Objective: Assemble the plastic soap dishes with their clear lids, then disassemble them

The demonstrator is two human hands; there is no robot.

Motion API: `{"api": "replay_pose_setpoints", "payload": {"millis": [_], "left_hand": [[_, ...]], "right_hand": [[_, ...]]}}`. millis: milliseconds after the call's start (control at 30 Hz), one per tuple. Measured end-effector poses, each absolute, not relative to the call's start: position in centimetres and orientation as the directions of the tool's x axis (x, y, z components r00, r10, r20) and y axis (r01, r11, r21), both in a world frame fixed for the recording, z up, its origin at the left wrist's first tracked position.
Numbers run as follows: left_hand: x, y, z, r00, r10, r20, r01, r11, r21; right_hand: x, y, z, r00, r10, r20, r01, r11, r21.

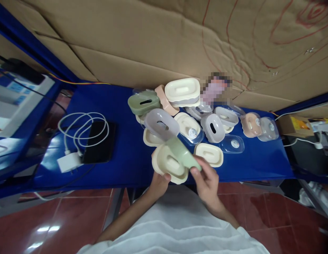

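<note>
My left hand (160, 182) is closed on a cream plastic soap dish base (166, 165), its thumb over the near rim. In my right hand (207, 178) is a green soap dish tray (181, 151), pinched at its right end and tilted on edge over the cream base. Whether the two parts touch I cannot tell. Just beyond them lies a lilac slotted tray (157, 123) on another cream base (150, 138). To the right of my right hand sits a separate cream base (209, 154). A clear lid (232, 144) with a round sticker rests farther right.
Several more soap dish parts spread along the blue table (132, 158), including a green tray (145, 102) and a peach dish (250, 124). On the left are a black tablet (99, 141), a coiled white cable (81, 132) and a charger (70, 162). Cardboard (126, 42) walls the back.
</note>
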State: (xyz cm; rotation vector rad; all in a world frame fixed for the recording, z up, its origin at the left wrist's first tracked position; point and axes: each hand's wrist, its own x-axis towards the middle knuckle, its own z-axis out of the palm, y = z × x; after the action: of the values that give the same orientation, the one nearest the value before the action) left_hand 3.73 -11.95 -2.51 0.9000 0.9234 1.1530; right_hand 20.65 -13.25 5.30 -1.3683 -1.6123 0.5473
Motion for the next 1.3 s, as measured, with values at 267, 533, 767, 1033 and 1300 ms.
{"api": "replay_pose_setpoints", "payload": {"millis": [267,533,767,1033,1300], "left_hand": [[2.8,-13.0,-4.5,0.129,0.981,-0.146,-0.379,0.185,0.907],[2.6,-12.5,-2.7,0.109,0.986,-0.128,-0.304,0.156,0.94],[3.6,-10.9,-0.2,0.136,0.984,-0.117,-0.281,0.152,0.948],[5.3,-10.8,0.6,0.283,0.959,0.014,-0.457,0.122,0.881],[4.3,-11.2,0.5,0.187,0.982,0.024,-0.387,0.051,0.921]], "right_hand": [[22.5,-4.8,5.3,-0.076,0.872,0.484,0.912,0.257,-0.319],[21.7,-3.1,3.4,-0.184,0.896,0.404,0.918,0.303,-0.256],[22.0,-9.5,4.4,-0.371,0.831,0.415,0.778,0.522,-0.348],[23.8,-11.4,6.0,-0.346,0.809,0.475,0.697,0.561,-0.447],[27.1,-3.5,6.9,-0.382,0.873,0.305,0.86,0.456,-0.229]]}}
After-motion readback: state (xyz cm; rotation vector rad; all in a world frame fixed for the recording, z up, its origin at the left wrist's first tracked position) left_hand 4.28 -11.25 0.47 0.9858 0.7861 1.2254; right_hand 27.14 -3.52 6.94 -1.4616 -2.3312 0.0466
